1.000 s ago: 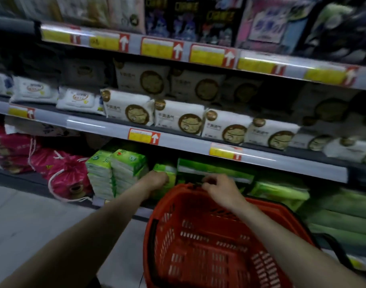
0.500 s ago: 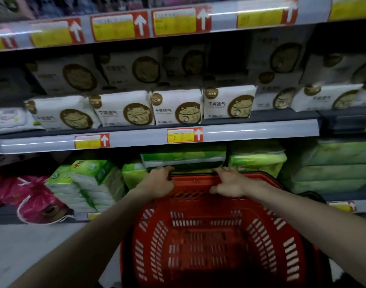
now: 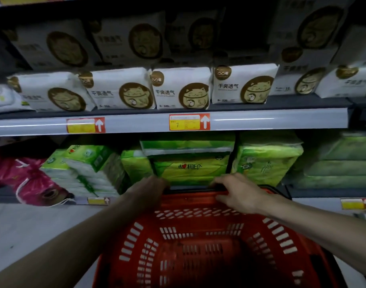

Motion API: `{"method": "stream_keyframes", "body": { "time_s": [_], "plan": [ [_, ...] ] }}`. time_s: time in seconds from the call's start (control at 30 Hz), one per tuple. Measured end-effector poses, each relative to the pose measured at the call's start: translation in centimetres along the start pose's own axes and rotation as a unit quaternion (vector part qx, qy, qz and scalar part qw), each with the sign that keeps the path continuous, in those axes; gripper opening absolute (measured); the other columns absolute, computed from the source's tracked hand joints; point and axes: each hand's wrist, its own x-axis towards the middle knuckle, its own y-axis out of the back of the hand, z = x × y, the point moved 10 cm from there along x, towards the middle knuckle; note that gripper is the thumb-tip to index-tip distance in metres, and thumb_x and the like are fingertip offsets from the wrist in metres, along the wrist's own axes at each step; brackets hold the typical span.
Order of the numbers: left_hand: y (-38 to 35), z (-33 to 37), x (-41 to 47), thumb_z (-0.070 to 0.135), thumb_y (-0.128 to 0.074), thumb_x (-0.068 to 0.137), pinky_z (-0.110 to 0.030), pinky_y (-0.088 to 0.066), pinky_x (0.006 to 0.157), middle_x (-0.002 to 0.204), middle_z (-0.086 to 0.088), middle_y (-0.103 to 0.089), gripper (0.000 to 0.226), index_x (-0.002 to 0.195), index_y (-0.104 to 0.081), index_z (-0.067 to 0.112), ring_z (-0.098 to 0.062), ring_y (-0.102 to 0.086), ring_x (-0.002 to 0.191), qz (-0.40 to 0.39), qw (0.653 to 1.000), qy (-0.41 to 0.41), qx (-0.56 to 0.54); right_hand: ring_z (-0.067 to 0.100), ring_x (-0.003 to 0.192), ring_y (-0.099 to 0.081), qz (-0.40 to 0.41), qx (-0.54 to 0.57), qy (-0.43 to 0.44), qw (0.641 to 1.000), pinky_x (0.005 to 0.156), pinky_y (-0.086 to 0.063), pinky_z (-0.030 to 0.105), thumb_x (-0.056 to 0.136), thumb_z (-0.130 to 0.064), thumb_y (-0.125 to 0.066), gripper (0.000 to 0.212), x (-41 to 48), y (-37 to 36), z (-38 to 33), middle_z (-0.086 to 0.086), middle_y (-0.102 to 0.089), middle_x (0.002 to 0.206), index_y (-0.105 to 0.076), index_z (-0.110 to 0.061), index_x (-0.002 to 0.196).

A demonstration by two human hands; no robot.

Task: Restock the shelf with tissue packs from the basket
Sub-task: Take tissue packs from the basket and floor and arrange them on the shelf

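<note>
Tissue packs (image 3: 188,169) in green wrap sit on the bottom shelf (image 3: 315,192), straight ahead of us; the middle one faces us with a red heart and dark characters on its front, and a flatter green pack (image 3: 187,145) lies on top of it. To its left we see a small green pack (image 3: 134,165) and a leaning stack of green-and-white packs (image 3: 84,169); to its right stands a fuller green pack (image 3: 267,161), with dimmer green bundles (image 3: 344,163) further along. Just in front of the middle pack is the far rim of our red basket (image 3: 198,246), and that rim and both our hands cover the pack's lower edge. Our right hand (image 3: 238,192) curls its fingers over the black handle (image 3: 196,189) lying along that rim, thumb on the red plastic. Our left hand (image 3: 151,188) folds over the rim at the handle's other end, gripping the basket; its fingertips are hidden behind the blurred knuckles. Pink bags (image 3: 22,177) lie at the far left of this shelf. Above, a grey rail (image 3: 261,119) carries a yellow price label (image 3: 189,122), and white packs with a cat emblem (image 3: 182,90) line the next shelf up.
</note>
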Motion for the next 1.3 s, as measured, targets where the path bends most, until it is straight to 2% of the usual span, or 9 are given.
{"method": "stream_keyframes", "body": {
  "time_s": [0.13,0.23,0.4,0.57,0.73,0.83,1.0,1.17,1.3],
  "plan": [
    [-1.2,-0.8,-0.4,0.027,-0.069,0.095,-0.036,-0.056,0.094,0.128,-0.002,-0.066,0.033,0.129,-0.067,0.023,-0.018,-0.066,0.111,-0.074,0.996,-0.017,0.036,0.012,0.109,-0.068,-0.014,0.053,-0.002,0.998,0.093,-0.057,0.033,0.094,-0.048,-0.071,0.035,-0.3,0.4,-1.0,-0.01,-0.074,0.118,-0.072,-0.034,0.125],
    [0.3,-0.4,-0.5,0.046,-0.063,0.098,-0.027,-0.049,0.077,0.099,0.005,-0.07,0.035,0.118,-0.072,0.019,-0.006,-0.063,0.083,-0.08,0.996,-0.031,-0.023,0.001,0.088,-0.065,0.019,0.122,-0.011,0.992,0.078,-0.052,0.021,0.097,-0.043,-0.071,0.029,0.7,3.4,-0.9,-0.02,-0.069,0.099,-0.071,-0.031,0.123],
    [8.2,-0.7,0.5,0.036,-0.055,0.104,-0.018,-0.047,0.065,0.108,0.004,-0.066,0.033,0.136,-0.055,0.032,-0.005,-0.062,0.081,0.145,0.974,-0.006,-0.174,0.014,0.121,-0.062,0.065,0.188,-0.027,0.98,0.103,-0.051,0.036,0.097,-0.035,-0.071,0.046,3.1,7.1,0.0,-0.007,-0.065,0.131,-0.059,-0.029,0.14],
    [8.1,-1.4,2.0,0.035,-0.067,0.095,-0.033,-0.049,0.097,0.128,-0.004,-0.062,0.047,0.139,-0.053,0.028,-0.02,-0.059,0.115,0.16,0.97,0.031,-0.181,0.014,0.118,-0.062,0.085,0.193,-0.051,0.976,0.102,-0.05,0.034,0.096,-0.038,-0.071,0.047,4.5,7.1,0.1,-0.007,-0.065,0.129,-0.06,-0.028,0.14],
    [7.8,-1.9,2.0,0.028,-0.062,0.088,-0.033,-0.055,0.079,0.093,0.003,-0.071,0.014,0.102,-0.063,0.026,-0.021,-0.066,0.089,0.175,0.968,0.056,-0.169,0.017,0.109,-0.066,0.086,0.137,-0.052,0.985,0.088,-0.05,0.029,0.096,-0.033,-0.07,0.03,4.4,5.1,0.7,-0.007,-0.067,0.114,-0.063,-0.027,0.125],
    [5.6,-2.3,3.2,0.045,-0.049,0.071,-0.04,-0.058,0.084,0.098,-0.007,-0.074,0.027,0.086,-0.063,0.028,-0.031,-0.07,0.096,0.121,0.971,0.06,-0.199,0.022,0.119,-0.061,-0.009,0.118,-0.09,0.989,0.097,-0.051,0.034,0.095,-0.043,-0.07,0.05,5.5,1.8,1.5,0.001,-0.064,0.131,-0.055,-0.027,0.14],
    [4.2,-2.3,4.8,0.031,-0.071,0.091,-0.035,-0.047,0.108,0.144,-0.008,-0.059,0.057,0.145,-0.055,0.018,-0.026,-0.056,0.132,0.091,0.975,0.066,-0.193,0.026,0.141,-0.048,-0.018,0.132,-0.101,0.986,0.115,-0.043,0.044,0.09,-0.049,-0.074,0.08,7.3,0.6,2.1,0.004,-0.041,0.161,-0.036,-0.026,0.156],
    [3.9,-2.6,5.6,0.031,-0.072,0.09,-0.036,-0.046,0.109,0.146,-0.011,-0.057,0.061,0.146,-0.052,0.016,-0.027,-0.054,0.134,0.095,0.975,0.072,-0.189,0.026,0.145,-0.044,-0.024,0.131,-0.097,0.986,0.117,-0.041,0.046,0.088,-0.05,-0.074,0.081,7.3,0.4,2.4,0.003,-0.039,0.161,-0.035,-0.03,0.156],
    [4.2,-1.8,5.1,0.029,-0.066,0.095,-0.028,-0.048,0.096,0.135,-0.009,-0.064,0.046,0.139,-0.059,0.017,-0.025,-0.061,0.12,0.086,0.981,0.073,-0.156,0.021,0.127,-0.058,-0.033,0.115,-0.085,0.989,0.108,-0.048,0.038,0.094,-0.044,-0.071,0.05,5.6,1.3,3.1,-0.001,-0.062,0.137,-0.059,-0.028,0.14]
  ]
}}
